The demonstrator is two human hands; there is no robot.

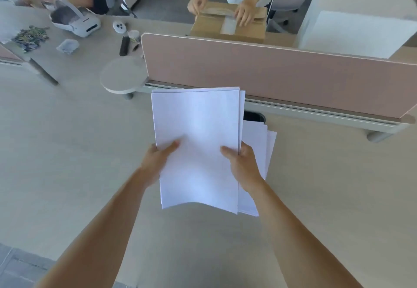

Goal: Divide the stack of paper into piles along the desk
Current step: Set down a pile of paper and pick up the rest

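Note:
A thick stack of white paper (196, 134) is held above the pale wooden desk (67, 163), its near edge sagging. My left hand (158, 159) grips its left edge with the thumb on top. My right hand (241, 163) grips the right edge the same way. Beneath and to the right, a fanned pile of white sheets (259, 150) lies on the desk, partly hidden by the held stack and my right hand.
A pink divider screen (270, 71) runs along the desk's far edge, with a round grey shelf (121, 76) at its left end. Beyond it, a person handles a cardboard box (228, 26). At far left sit a white headset (74, 21) and small items.

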